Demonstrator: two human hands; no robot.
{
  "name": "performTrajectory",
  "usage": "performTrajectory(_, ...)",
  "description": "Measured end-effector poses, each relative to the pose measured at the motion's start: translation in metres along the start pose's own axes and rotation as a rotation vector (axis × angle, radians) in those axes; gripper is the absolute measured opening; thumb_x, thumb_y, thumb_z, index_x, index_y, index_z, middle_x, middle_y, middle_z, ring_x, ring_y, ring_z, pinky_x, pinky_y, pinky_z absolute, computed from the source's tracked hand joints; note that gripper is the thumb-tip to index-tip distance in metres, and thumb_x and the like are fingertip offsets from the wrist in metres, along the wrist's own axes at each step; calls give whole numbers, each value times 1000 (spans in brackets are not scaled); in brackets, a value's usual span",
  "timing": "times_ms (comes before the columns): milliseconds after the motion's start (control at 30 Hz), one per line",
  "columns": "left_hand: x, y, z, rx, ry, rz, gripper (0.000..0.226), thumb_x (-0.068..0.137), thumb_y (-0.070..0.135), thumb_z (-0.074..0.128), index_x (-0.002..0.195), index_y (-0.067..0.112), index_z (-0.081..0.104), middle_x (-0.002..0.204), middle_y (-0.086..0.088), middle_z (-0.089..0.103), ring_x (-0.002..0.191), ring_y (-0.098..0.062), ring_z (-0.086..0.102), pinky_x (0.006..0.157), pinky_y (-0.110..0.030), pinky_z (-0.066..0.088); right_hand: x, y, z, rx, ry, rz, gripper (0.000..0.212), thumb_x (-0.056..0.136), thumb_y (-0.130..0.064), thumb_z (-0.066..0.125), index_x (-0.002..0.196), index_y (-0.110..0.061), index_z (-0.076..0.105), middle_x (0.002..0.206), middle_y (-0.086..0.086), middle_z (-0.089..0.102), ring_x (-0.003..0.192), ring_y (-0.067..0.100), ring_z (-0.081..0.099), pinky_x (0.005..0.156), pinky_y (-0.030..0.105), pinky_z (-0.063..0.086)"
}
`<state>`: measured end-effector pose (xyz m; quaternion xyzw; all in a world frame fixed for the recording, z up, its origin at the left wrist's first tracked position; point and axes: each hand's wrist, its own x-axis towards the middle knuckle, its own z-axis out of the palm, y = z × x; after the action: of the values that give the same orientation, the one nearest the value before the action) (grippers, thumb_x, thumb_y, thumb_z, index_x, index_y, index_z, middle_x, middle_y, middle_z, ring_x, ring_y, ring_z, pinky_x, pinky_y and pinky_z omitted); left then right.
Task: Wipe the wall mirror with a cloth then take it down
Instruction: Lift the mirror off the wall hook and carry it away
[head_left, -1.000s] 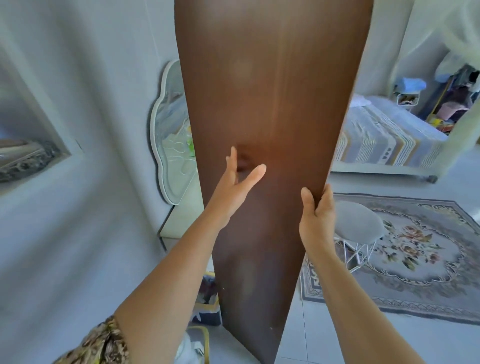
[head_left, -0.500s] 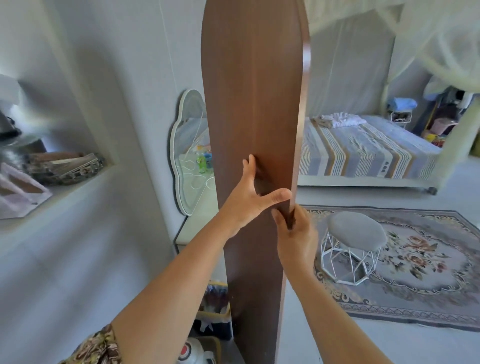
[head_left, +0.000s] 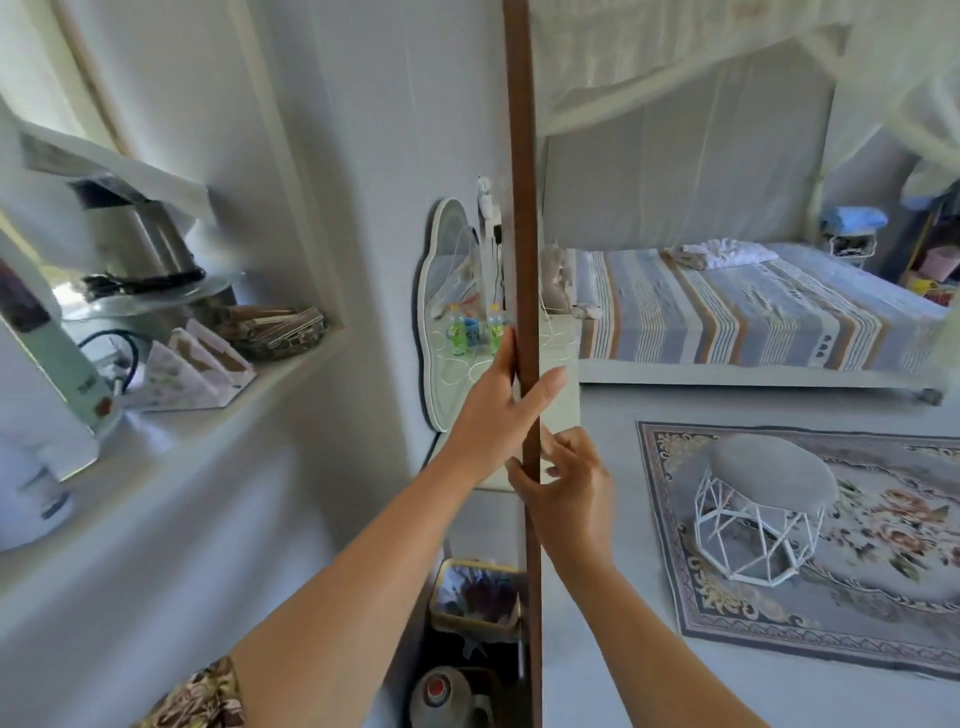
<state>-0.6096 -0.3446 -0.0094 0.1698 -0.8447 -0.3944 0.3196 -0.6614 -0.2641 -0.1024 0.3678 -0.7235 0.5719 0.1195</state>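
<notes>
The tall wall mirror (head_left: 522, 208) stands upright and edge-on to me, so only its thin brown edge shows as a strip from the top of the view to the bottom. My left hand (head_left: 498, 410) grips it at mid height, fingers on the left side and thumb across the front. My right hand (head_left: 569, 483) holds the same edge just below, fingers wrapped around from the right. Its glass side is hidden. No cloth is in view.
A dressing table with a wavy-framed mirror (head_left: 441, 312) and small bottles stands behind. A wall shelf (head_left: 171, 415) with a kettle and boxes is at left. A bed (head_left: 753, 317), a rug (head_left: 857, 519) and a wire-base stool (head_left: 763, 499) lie to the right. Bins (head_left: 475, 597) sit on the floor below.
The mirror has turned from showing its broad brown back to standing edge-on. My hands have come together on its edge, and the room behind has come into view.
</notes>
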Motion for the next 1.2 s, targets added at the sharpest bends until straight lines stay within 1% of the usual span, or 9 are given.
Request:
performTrajectory(67, -7, -6, -11, 2, -4, -7, 57, 98, 41, 55, 138, 3, 40, 47, 14, 39, 44, 1, 45, 49, -5, 35, -8, -10, 8, -21, -17, -9, 22, 74, -27, 78, 91, -16, 71, 74, -4, 47, 65, 17, 51, 58, 37, 53)
performTrajectory(267, -26, -22, -46, 52, -11, -22, 33, 102, 31, 47, 121, 4, 46, 44, 19, 40, 41, 3, 41, 46, -6, 34, -26, -36, 32, -56, -20, -59, 36, 71, -24, 81, 102, -9, 71, 81, -1, 49, 70, 17, 52, 56, 31, 49)
performTrajectory(367, -30, -25, -63, 88, -32, -31, 30, 102, 33, 45, 122, 11, 46, 56, 14, 41, 45, 2, 43, 48, -6, 37, -29, -47, 42, -100, -28, -92, 37, 71, -25, 81, 104, -11, 71, 82, -1, 51, 67, 14, 51, 54, 21, 38)
performTrajectory(533, -33, -32, -87, 119, -68, -45, 17, 102, 35, 43, 115, 23, 45, 84, -8, 54, 73, -15, 53, 59, -8, 43, -34, -60, 59, -118, -23, -89, 39, 70, -23, 82, 105, -10, 71, 84, 1, 53, 70, 19, 57, 52, 29, 49)
performTrajectory(633, -36, -40, -98, 116, -63, -62, 24, 102, 35, 45, 104, 12, 52, 69, -4, 43, 59, -12, 43, 53, -16, 37, -36, -65, 69, -123, -48, -90, 47, 71, -24, 82, 114, -11, 68, 88, 3, 55, 79, 22, 61, 55, 36, 54)
performTrajectory(833, -40, -53, -117, 119, 27, -100, 36, 102, 28, 50, 69, 28, 35, 45, 14, 37, 40, 2, 41, 46, -8, 33, -39, -70, 87, -154, -112, -138, 55, 69, -37, 82, 117, -17, 63, 99, 1, 57, 79, 17, 65, 55, 36, 55)
performTrajectory(933, -43, -52, -131, 109, 46, -88, 9, 102, 23, 50, 95, 18, 49, 66, 12, 48, 57, 5, 49, 53, -6, 37, -36, -76, 97, -175, -130, -155, 48, 67, -40, 82, 107, -22, 63, 96, -3, 56, 70, 14, 64, 50, 29, 51)
performTrajectory(1067, -47, -58, -146, 73, 137, -92, 51, 100, 18, 50, 147, 21, 31, 100, -19, 60, 87, -27, 59, 79, -32, 48, -34, -85, 113, -257, -168, -172, 40, 68, -47, 78, 99, -27, 62, 91, -4, 54, 78, 16, 59, 56, 28, 48)
performTrajectory(1200, -46, -74, -160, 54, 216, -88, 55, 97, 14, 53, 147, 25, 35, 86, 16, 56, 74, 4, 54, 74, -13, 42, -31, -96, 130, -333, -210, -208, 46, 69, -50, 77, 106, -28, 63, 94, 2, 57, 93, 23, 55, 75, 35, 51)
